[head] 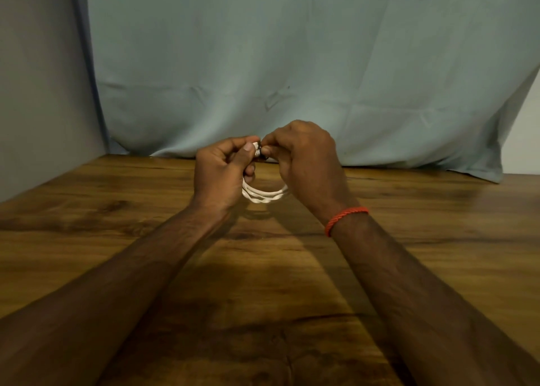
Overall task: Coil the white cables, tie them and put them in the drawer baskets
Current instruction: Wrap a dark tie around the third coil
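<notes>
A coiled white cable (pixel 264 195) hangs in loops between my two hands, just above the wooden table (pixel 117 239). My left hand (pixel 223 172) pinches the top of the coil, where white turns are wrapped around the bundle. My right hand (pixel 306 160) grips the same spot from the right, its fingertips on a small dark piece at the wrap. Only the lower arc of the loops shows below the hands. No drawer or basket is in view.
A pale blue-green cloth (pixel 292 79) hangs behind the table's far edge. A grey wall (pixel 35 93) stands at the left. A red braided band (pixel 346 217) circles my right wrist.
</notes>
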Demonstrator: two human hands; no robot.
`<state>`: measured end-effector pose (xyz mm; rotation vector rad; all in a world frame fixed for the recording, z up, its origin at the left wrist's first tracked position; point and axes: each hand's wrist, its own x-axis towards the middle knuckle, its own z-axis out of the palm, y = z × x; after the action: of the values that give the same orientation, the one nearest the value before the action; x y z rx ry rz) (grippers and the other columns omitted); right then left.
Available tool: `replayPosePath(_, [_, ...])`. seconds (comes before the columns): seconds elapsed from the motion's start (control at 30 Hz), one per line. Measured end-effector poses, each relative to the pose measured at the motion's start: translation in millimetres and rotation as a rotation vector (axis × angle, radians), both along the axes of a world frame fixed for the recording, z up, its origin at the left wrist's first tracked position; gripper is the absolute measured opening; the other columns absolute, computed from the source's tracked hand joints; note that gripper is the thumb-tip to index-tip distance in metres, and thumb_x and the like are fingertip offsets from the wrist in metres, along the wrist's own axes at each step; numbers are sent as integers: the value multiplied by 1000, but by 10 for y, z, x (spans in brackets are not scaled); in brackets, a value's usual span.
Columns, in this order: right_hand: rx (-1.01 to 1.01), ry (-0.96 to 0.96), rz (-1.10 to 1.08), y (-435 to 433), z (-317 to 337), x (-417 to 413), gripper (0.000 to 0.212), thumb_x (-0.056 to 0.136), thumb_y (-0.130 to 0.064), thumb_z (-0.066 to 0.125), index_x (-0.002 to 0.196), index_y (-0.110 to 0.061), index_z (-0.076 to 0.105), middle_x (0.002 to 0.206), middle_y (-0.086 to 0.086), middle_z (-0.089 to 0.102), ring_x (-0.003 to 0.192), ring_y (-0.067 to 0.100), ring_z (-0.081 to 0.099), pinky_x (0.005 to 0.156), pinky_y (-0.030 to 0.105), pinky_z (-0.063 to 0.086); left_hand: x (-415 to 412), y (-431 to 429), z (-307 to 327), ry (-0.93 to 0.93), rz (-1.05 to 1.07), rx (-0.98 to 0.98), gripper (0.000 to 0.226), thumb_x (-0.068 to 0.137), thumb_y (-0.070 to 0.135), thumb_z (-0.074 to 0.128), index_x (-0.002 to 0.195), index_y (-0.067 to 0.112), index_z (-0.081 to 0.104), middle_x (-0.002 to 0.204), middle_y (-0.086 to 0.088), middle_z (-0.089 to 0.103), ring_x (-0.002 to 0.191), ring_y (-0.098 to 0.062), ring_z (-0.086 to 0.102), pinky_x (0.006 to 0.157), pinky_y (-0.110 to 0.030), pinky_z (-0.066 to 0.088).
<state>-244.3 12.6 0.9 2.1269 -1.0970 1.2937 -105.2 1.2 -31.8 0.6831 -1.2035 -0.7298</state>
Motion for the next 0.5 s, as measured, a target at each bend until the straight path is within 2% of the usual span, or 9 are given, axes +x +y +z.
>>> replayPosePath(0.13, [-91, 68, -72, 34, -22, -2, 14, 92, -21, 64, 93, -15, 77, 84, 6, 64, 80, 29, 57, 64, 42, 50, -2, 6, 18, 43, -11, 7, 15, 98, 0, 58, 102, 7, 71, 65, -1, 66, 50, -5, 51, 49, -20, 46])
replayPosePath(0.27, [-209, 139, -105, 73, -19, 12, 18, 93, -23, 63, 91, -11, 75, 90, 8, 67, 84, 29, 58, 63, 42, 50, -19, 27, 48, 78, 23, 4, 15, 98, 0, 58, 96, 9, 71, 61, -1, 62, 49, -8, 50, 48, -21, 46])
replayPosePath(0.37, [-226, 192, -157, 65, -38, 40, 19, 92, -28, 65, 92, -14, 77, 94, 5, 68, 87, 27, 59, 62, 39, 48, -14, 35, 55, 93, 41, 17, 12, 96, -1, 60, 98, 5, 70, 55, 3, 62, 49, -8, 53, 49, -22, 48])
replayPosePath(0.5, [-217, 106, -240, 79, -59, 73, 6, 88, -26, 71, 88, -23, 76, 91, 2, 60, 85, 23, 53, 57, 31, 32, -57, 63, 51, 151, 12, 72, 12, 95, 0, 62, 104, -1, 69, 58, 2, 65, 49, -7, 55, 50, -21, 50])
